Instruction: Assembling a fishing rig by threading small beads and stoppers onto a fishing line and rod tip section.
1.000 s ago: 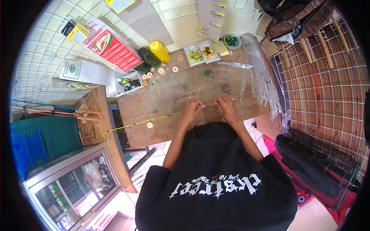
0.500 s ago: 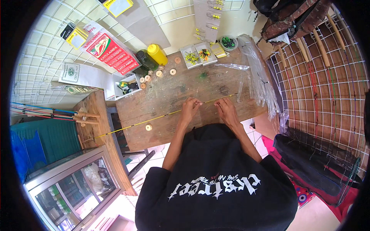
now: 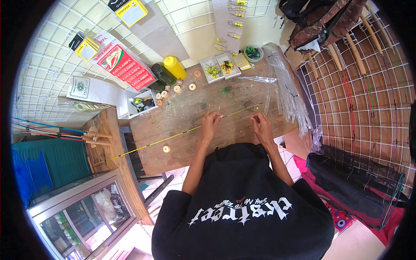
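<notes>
A thin yellow rod with dark bands lies slantwise across the wooden table, its left end reaching past the table's edge. My left hand is closed round the rod, thumb and fingertips pinched together at its right part. My right hand hovers to the right, just below the rod's thin tip and apart from it. Its thumb and forefinger are pressed together; anything between them is too fine to make out. Nearer the front edge, left of my left hand, sits a small round wooden spool.
Behind stand a yellow bottle, a dark bottle, several wooden discs, white boxes of small floats and a tub. Clear plastic sleeves cover the table's right end. A glass-fronted cabinet stands at left.
My right hand has drawn away to the right, off the rod. My left hand stays on the rod at nearly the same place. The view has shifted slightly.
</notes>
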`<control>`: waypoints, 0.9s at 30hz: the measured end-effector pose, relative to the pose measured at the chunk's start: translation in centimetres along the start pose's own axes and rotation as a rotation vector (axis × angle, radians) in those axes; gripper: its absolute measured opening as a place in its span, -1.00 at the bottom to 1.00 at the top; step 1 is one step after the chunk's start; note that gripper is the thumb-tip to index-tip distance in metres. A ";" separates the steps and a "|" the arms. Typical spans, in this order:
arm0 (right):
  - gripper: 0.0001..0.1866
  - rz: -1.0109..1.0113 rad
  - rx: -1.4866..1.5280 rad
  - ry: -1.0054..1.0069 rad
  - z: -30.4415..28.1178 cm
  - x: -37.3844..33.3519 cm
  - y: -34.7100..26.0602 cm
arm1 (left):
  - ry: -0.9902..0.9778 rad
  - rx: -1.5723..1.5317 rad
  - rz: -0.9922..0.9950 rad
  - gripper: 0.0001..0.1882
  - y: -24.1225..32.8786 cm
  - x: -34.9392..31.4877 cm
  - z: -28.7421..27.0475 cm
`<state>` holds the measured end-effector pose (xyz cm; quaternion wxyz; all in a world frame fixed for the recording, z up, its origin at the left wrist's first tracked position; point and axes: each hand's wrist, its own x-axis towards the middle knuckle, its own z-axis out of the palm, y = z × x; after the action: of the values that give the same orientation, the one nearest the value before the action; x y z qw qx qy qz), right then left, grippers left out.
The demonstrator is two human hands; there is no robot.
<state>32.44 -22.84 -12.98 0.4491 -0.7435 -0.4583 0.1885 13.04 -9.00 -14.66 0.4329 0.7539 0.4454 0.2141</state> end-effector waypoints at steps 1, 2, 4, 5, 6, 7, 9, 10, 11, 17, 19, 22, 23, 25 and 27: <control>-0.91 -0.008 -0.020 -0.010 0.1 0.0 0.1 | 0.001 0.000 0.003 -0.84 0.0 0.1 0.1; -0.90 -0.016 -0.039 -0.022 0.1 0.0 0.0 | 0.021 0.001 -0.008 -0.84 0.1 0.1 0.2; -0.90 -0.001 -0.028 -0.035 0.3 -0.1 -0.3 | 0.042 0.002 -0.017 -0.84 0.2 0.1 0.3; -0.89 0.018 -0.017 -0.048 0.4 -0.2 -0.5 | 0.060 0.004 -0.007 -0.84 0.2 0.1 0.5; -0.89 0.017 -0.017 -0.047 0.7 -0.3 -0.7 | 0.077 0.007 0.003 -0.84 0.2 0.1 0.6; -0.90 0.010 0.001 -0.044 0.9 -0.4 -0.9 | 0.077 0.007 0.004 -0.84 0.2 0.2 0.6; -0.89 0.003 0.020 -0.043 1.3 -0.6 -1.3 | 0.053 0.006 -0.010 -0.84 0.2 0.2 0.5; -0.90 0.008 0.040 -0.075 1.4 -0.7 -1.5 | 0.052 0.007 -0.011 -0.84 0.2 0.2 0.5; -0.90 0.012 0.061 -0.106 1.5 -0.8 -1.8 | 0.051 0.013 0.002 -0.83 0.1 0.2 0.5; -0.92 -0.008 0.112 -0.183 2.0 -0.9 -2.6 | -0.005 0.015 -0.004 -0.78 -0.2 0.2 0.1; -0.91 -0.016 0.120 -0.184 2.1 -1.0 -2.6 | -0.029 0.006 -0.012 -0.79 -0.1 0.1 0.0; -0.91 -0.011 0.134 -0.193 2.1 -1.0 -2.7 | -0.039 0.004 0.008 -0.79 0.5 0.0 -0.4; -0.91 0.001 0.139 -0.200 2.0 -1.0 -2.8 | -0.068 0.013 -0.021 -0.79 0.9 0.0 -0.6; -0.91 -0.002 0.137 -0.207 2.0 -0.9 -2.7 | -0.098 0.022 -0.051 -0.79 1.1 0.0 -0.6; -0.91 -0.006 0.135 -0.214 2.1 -0.9 -2.4 | -0.100 -0.022 0.037 -0.81 0.7 -0.2 -0.5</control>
<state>29.31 -22.12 -12.14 0.4473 -0.6859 -0.4919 0.2958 12.96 -9.09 -13.82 0.4588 0.7671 0.4067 0.1889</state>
